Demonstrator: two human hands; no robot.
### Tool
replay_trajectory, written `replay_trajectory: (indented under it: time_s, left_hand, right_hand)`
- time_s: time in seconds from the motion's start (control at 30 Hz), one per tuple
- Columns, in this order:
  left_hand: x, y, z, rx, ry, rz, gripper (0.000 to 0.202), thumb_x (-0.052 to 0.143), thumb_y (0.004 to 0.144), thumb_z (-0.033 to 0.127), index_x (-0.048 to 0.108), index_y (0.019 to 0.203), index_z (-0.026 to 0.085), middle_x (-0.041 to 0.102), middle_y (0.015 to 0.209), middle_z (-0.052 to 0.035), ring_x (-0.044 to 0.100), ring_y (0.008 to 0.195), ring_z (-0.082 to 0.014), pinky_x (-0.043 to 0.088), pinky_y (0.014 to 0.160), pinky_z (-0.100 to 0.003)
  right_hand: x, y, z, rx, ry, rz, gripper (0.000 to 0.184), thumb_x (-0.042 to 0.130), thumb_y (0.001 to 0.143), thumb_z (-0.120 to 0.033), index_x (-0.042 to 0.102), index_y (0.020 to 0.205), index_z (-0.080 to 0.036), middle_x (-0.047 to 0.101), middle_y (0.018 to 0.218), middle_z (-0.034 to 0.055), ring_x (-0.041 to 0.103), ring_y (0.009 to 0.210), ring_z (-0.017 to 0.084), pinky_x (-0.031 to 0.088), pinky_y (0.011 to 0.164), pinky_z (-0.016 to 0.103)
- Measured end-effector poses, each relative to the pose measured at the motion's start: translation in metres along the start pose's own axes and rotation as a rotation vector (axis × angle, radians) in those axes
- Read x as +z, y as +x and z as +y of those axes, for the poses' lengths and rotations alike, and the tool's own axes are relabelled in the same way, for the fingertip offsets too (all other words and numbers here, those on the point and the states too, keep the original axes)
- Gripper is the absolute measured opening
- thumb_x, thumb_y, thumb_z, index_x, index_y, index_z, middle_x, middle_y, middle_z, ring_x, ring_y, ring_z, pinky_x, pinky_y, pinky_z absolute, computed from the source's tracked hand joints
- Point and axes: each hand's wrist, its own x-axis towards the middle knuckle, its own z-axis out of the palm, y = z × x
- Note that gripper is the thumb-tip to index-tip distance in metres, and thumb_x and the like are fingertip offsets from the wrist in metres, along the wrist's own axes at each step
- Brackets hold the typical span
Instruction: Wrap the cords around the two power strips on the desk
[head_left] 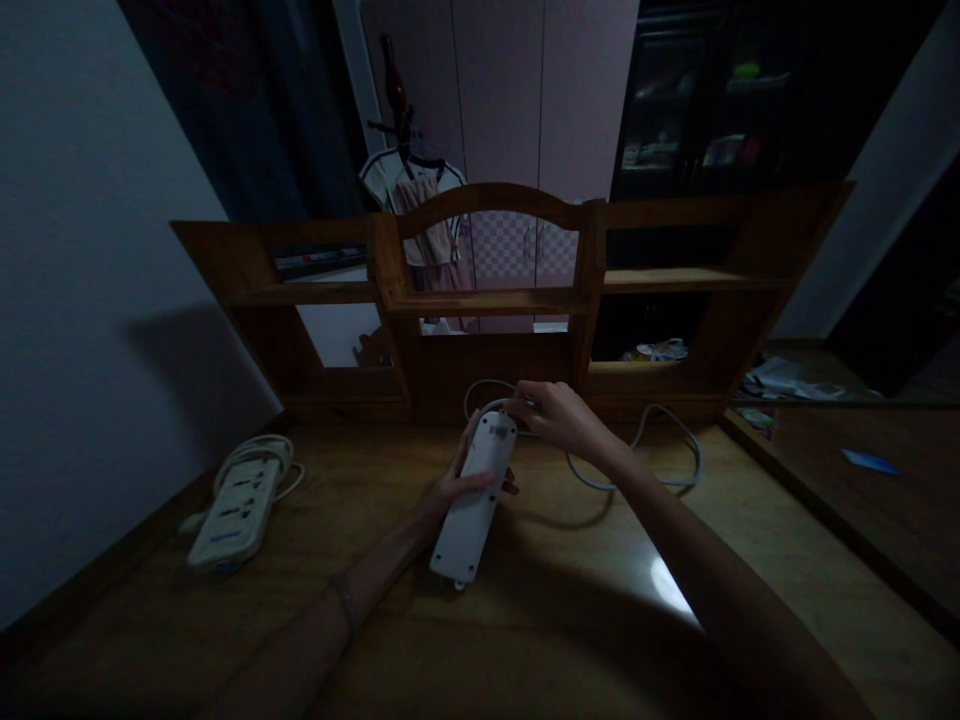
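A white power strip [469, 525] is tilted above the desk, its screwed back face turned toward me. My left hand [461, 480] is wrapped around its middle, thumb across the back. At the strip's far end, my right hand [559, 415] pinches the grey cord [491, 403] close to where it leaves the housing. The fingertips of that hand are partly hidden. From there the cord loops over the desk to the right, passing behind my right forearm.
A second power strip [236, 510] with a coiled cord [281, 450] lies at the left by the wall. Behind my hands stands a wooden shelf unit [487, 300]. A blue card [870, 461] lies on the surface at the right, beyond the desk's raised edge [825, 530].
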Motion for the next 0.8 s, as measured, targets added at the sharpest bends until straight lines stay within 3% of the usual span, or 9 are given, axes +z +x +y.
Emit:
replay_trajectory:
  time_s: [0.3,0.47,0.8]
  left_hand:
    - [0.004,0.001,0.000,-0.032,0.016,-0.040,0.063,0.052,0.087,0.027,0.024,0.143,0.024,0.061,0.099,-0.0103,0.063,0.074,-0.0204,0.053,0.063,-0.035]
    - [0.005,0.002,-0.002,-0.016,0.073,-0.073,0.070,0.053,0.086,0.029,0.017,0.146,0.025,0.060,0.103,-0.0127,0.064,0.069,-0.0191,0.053,0.057,-0.031]
    - [-0.001,0.010,-0.003,0.049,0.026,-0.044,0.051,0.056,0.086,0.029,0.038,0.133,0.023,0.060,0.090,-0.0074,0.060,0.061,-0.0156,0.052,0.052,-0.029]
  right_hand:
    - [0.000,0.001,0.004,0.119,-0.050,-0.016,0.025,0.052,0.090,-0.039,0.066,0.085,-0.019,0.067,0.079,0.0051,0.058,0.068,0.015,0.027,0.054,0.022]
    - [0.002,0.001,0.007,0.178,-0.136,-0.018,0.027,0.051,0.090,-0.041,0.067,0.087,-0.020,0.068,0.081,0.0062,0.061,0.074,0.017,0.027,0.055,0.023]
    - [-0.003,0.003,0.020,0.221,-0.188,-0.045,0.024,0.053,0.089,-0.041,0.068,0.091,-0.022,0.069,0.084,0.0059,0.062,0.075,0.018,0.028,0.056,0.023]
